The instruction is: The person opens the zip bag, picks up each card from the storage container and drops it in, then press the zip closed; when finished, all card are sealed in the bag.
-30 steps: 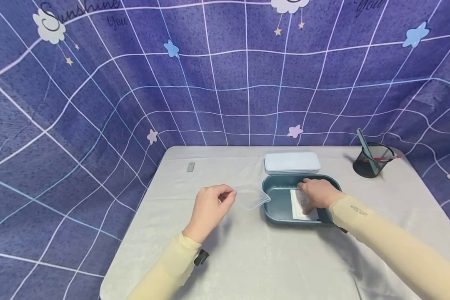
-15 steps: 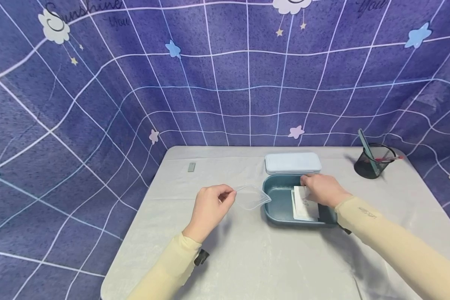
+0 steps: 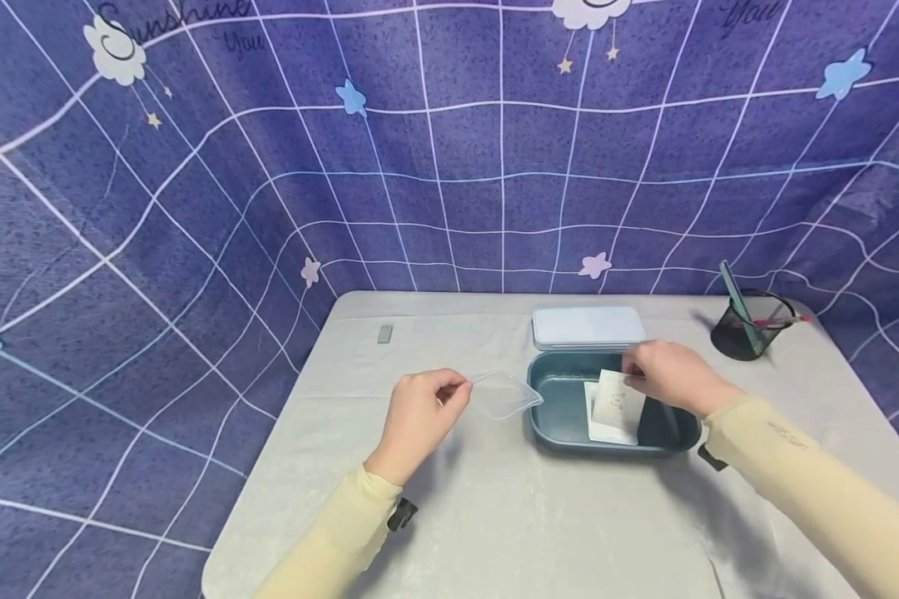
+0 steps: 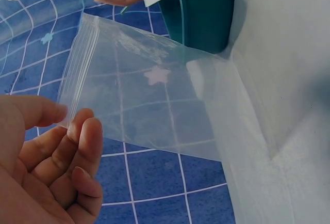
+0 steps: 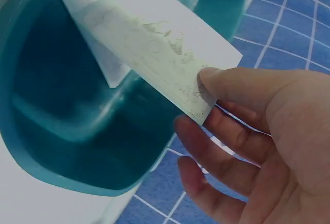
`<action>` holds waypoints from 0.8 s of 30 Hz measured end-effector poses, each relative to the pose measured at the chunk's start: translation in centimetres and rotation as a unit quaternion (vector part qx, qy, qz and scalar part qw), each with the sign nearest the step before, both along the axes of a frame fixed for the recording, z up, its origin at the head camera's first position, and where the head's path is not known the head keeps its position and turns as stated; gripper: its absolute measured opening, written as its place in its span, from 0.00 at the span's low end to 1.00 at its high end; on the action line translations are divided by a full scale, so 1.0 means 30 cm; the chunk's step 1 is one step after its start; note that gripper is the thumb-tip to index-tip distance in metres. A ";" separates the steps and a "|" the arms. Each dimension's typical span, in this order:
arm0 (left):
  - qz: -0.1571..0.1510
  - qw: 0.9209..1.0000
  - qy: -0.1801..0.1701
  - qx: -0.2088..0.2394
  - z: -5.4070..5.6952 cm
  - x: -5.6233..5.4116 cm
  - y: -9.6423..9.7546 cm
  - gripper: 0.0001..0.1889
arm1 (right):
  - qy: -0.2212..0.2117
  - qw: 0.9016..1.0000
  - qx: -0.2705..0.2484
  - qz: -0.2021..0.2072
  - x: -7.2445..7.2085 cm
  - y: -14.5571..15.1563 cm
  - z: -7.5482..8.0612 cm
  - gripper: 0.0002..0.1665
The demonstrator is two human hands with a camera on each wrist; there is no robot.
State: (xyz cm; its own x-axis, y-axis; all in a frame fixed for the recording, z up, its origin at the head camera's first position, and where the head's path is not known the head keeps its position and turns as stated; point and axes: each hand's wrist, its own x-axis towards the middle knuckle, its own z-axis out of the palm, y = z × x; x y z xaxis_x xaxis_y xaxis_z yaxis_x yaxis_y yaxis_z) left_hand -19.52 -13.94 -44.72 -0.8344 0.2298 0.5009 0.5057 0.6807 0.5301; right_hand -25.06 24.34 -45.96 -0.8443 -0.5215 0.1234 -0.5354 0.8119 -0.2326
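Between thumb and forefinger my left hand (image 3: 423,420) pinches a clear zip bag (image 3: 504,394) by one corner at its zip end; in the left wrist view the bag (image 4: 147,92) spreads out flat and see-through. My right hand (image 3: 674,374) pinches the corner of a cream paper card (image 3: 618,406) with a faint line drawing on it, tilted up inside the dark teal bin (image 3: 558,403). In the right wrist view the thumb lies on the printed face of the card (image 5: 165,48). Another white card or sheet (image 3: 601,434) lies beneath it in the bin.
Behind the bin lies a pale blue pencil case (image 3: 588,327). A black mesh pen cup (image 3: 742,337) with a green ruler-like strip and a red pen stands at the back right. A small grey block (image 3: 385,334) sits at the back left of the white-covered table (image 3: 494,516).
My right hand has come up and to the right out of the bin, lifting the near card so it tilts away from the white one below. The left hand holds the bag still.
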 end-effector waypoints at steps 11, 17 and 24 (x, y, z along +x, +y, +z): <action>-0.002 1.000 -0.001 -0.001 0.001 -0.001 0.006 0.05 | 0.063 0.997 -0.036 0.011 0.076 -0.025 0.023 0.08; -0.001 1.000 -0.002 0.001 0.000 -0.004 0.009 0.05 | 0.184 0.979 -0.077 0.035 0.112 -0.053 0.047 0.09; 0.005 1.000 0.001 -0.002 0.004 -0.007 0.014 0.05 | 0.255 0.957 -0.123 0.062 0.158 -0.103 0.136 0.07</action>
